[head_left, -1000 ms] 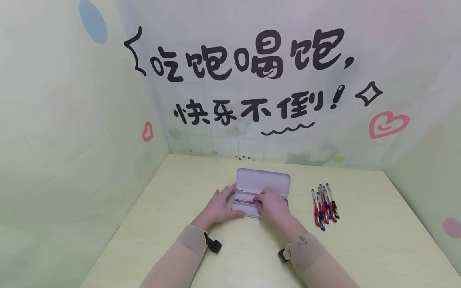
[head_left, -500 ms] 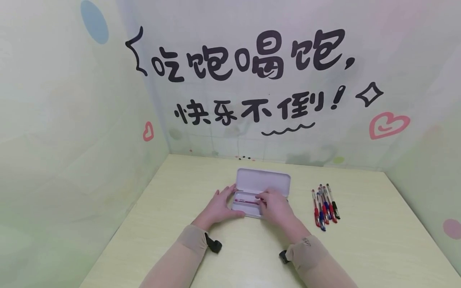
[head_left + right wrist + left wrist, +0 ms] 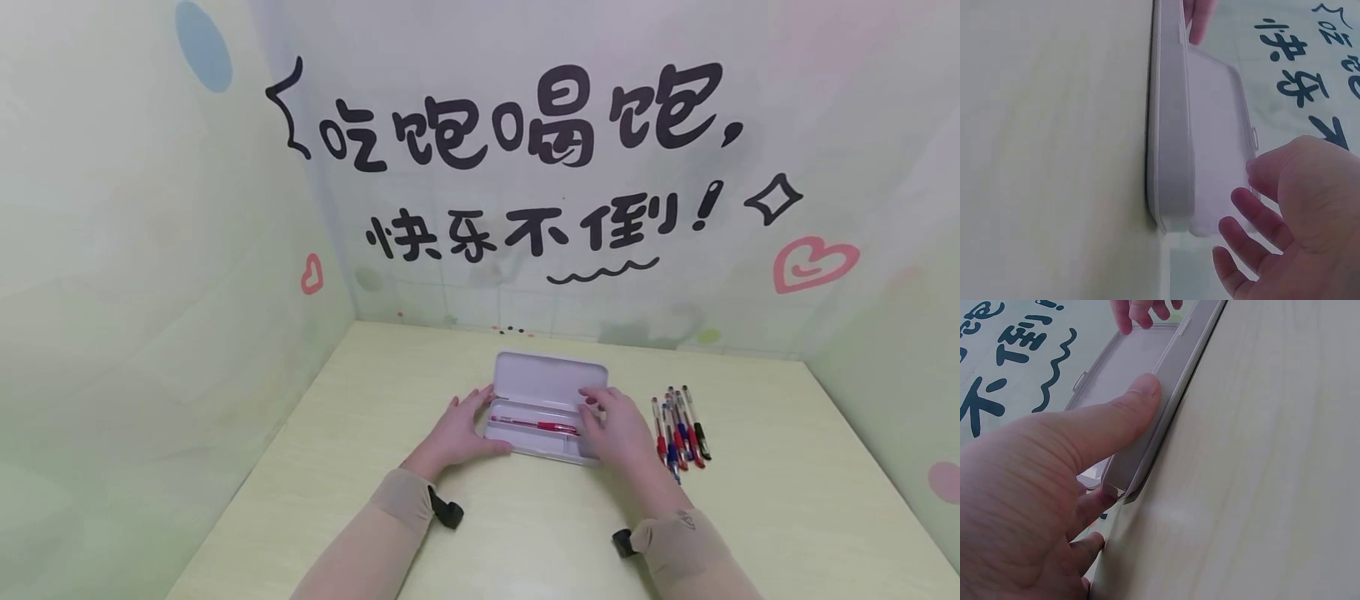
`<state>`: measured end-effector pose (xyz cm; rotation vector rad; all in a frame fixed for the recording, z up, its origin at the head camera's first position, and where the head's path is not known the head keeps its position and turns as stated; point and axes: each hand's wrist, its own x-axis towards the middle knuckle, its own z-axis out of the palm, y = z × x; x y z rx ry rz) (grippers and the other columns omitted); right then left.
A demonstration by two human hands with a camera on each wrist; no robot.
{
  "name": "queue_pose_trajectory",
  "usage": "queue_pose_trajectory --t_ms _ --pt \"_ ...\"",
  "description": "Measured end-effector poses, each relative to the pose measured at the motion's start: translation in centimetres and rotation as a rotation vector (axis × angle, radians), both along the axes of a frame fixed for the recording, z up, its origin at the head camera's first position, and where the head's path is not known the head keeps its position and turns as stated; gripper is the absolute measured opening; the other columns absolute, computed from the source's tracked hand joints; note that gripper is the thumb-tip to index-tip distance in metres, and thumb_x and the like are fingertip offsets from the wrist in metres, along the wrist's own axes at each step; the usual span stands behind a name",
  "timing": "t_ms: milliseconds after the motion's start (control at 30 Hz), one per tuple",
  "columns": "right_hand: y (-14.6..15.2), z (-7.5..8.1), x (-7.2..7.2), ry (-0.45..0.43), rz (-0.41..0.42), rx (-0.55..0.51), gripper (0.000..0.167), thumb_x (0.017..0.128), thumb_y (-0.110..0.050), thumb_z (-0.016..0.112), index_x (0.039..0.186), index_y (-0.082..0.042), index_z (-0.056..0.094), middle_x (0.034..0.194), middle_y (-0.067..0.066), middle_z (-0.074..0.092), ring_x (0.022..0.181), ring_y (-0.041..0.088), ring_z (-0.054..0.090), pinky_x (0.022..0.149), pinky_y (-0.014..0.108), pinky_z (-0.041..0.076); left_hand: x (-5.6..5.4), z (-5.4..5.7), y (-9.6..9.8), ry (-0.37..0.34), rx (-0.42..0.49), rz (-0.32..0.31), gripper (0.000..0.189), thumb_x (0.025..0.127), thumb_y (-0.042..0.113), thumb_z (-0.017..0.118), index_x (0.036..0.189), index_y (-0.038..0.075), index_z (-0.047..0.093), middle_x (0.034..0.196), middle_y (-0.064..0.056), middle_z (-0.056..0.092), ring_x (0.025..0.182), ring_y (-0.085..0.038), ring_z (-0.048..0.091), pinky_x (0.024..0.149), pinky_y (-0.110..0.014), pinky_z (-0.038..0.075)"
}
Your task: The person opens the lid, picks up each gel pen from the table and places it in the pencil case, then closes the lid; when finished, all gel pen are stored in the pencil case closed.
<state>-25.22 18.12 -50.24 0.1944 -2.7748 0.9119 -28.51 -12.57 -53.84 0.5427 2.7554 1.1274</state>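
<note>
While one left hand (image 3: pixel 459 433) clasps the left end of one pale lilac, rectangular pencil case (image 3: pixel 525 437) with rounded corners, thumb on the front wall and fingers at the far side, one right hand (image 3: pixel 618 425) is over the right end, its fingers loosely bent and holding nothing. Whether those fingertips touch the case's single raised lid (image 3: pixel 547 377), I cannot tell.

The case sits on one pale, wood-grained bench (image 3: pixel 517 533). Inside it lies one slim pen with a clear barrel and red grip (image 3: pixel 536 423), lengthwise in the long rear compartment; one short partition divides the front part.

To the right of the case, near the right forearm, lies one bundle of clear-barrelled pens with red, blue and black grips (image 3: pixel 681 432). At least six show, one of them black; overlap and the arm prevent an exact count.

Two beige sleeves (image 3: pixel 360 542) and two black wrist fittings (image 3: pixel 447 510) are in view. Behind stands a pale printed wall (image 3: pixel 420 292) bearing two rows of four black characters (image 3: pixel 537 229).
</note>
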Motion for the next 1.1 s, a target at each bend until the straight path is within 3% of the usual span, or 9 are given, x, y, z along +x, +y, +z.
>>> queue_pose_trajectory --t_ms 433,600,800,1100 --pt "5.9 0.2 1.4 0.103 -0.141 -0.034 0.044 0.110 -0.020 0.063 0.149 -0.001 0.062 0.132 0.026 0.070 0.117 0.046 0.068 0.096 0.064 0.060 0.1 0.1 0.0 -0.015 0.027 0.010 0.116 0.080 0.052 0.097 0.173 0.020 0.036 0.177 -0.002 0.045 0.172 -0.035 0.025 0.145 -0.057 0.006" --pt "8.3 -0.2 1.9 0.095 -0.200 -0.052 0.044 0.111 -0.021 0.060 0.149 0.000 0.062 0.135 0.028 0.067 0.115 0.045 0.067 0.091 0.062 0.059 0.0 0.0 0.0 -0.010 0.015 0.007 0.117 0.080 0.053 0.097 0.174 0.021 0.036 0.177 -0.002 0.044 0.172 -0.035 0.025 0.145 -0.057 0.005" --pt "10.6 -0.6 2.5 -0.010 -0.275 -0.067 0.052 0.112 -0.028 0.057 0.157 -0.001 0.056 0.146 0.033 0.058 0.122 0.050 0.065 0.089 0.063 0.059 0.0 0.0 0.0 -0.010 0.000 0.014 0.118 0.080 0.055 0.096 0.174 0.021 0.035 0.178 -0.002 0.042 0.172 -0.035 0.024 0.145 -0.057 0.006" --pt "13.2 -1.5 3.1 -0.190 -0.328 -0.084 0.061 0.113 -0.030 0.053 0.159 0.009 0.045 0.149 0.038 0.053 0.130 0.055 0.061 0.102 0.068 0.056 0.2 0.0 0.0 -0.014 0.002 0.012 0.118 0.080 0.057 0.095 0.174 0.021 0.035 0.179 -0.003 0.041 0.172 -0.036 0.023 0.144 -0.059 0.007"
